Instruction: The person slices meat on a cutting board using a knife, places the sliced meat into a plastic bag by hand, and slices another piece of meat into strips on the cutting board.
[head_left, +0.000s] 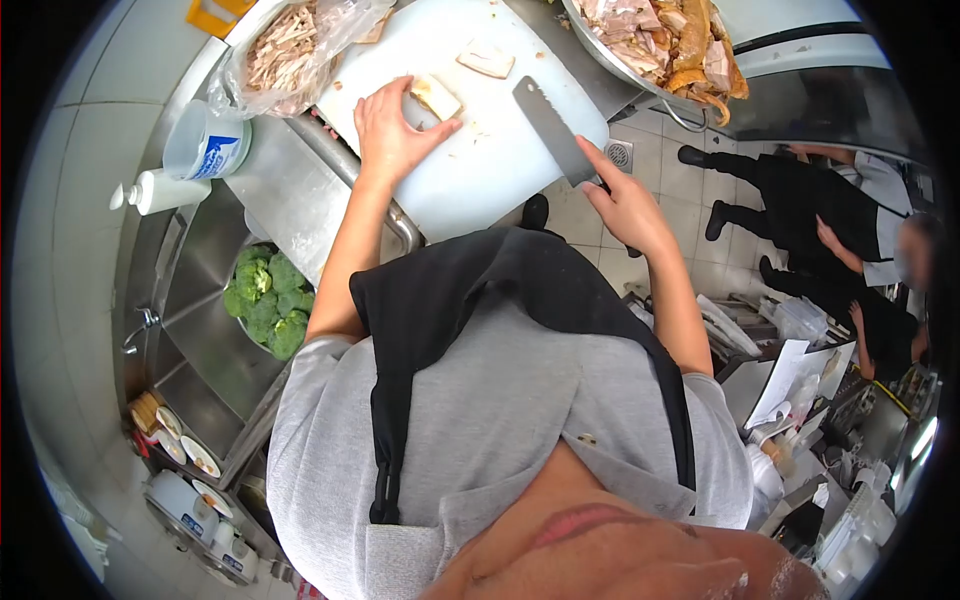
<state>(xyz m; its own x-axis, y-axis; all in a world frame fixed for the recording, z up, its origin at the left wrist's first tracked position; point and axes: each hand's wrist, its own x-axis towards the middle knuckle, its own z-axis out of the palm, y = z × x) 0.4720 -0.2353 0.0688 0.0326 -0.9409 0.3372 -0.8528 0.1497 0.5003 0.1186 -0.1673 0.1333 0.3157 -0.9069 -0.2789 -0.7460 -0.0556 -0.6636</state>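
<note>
On a white cutting board (450, 190), my left hand (390, 130) has its thumb and fingers spread around a pale block of food (436, 97), touching it at the near side. My right hand (630, 205) is wrapped round the handle of a wide knife (552, 130), whose blade lies over the right part of the board and points up and left, apart from the block. A second pale piece (486, 59) rests farther up the board. Small crumbs are scattered around both pieces.
A plastic bag of shredded food (295, 50) sits left of the board, a large bowl of cooked meat (665, 40) at the upper right. Farther left are a plastic tub (205, 142), a white bottle (170, 191) and broccoli (268, 300) by the sink. Co-workers (820, 205) stand at the right.
</note>
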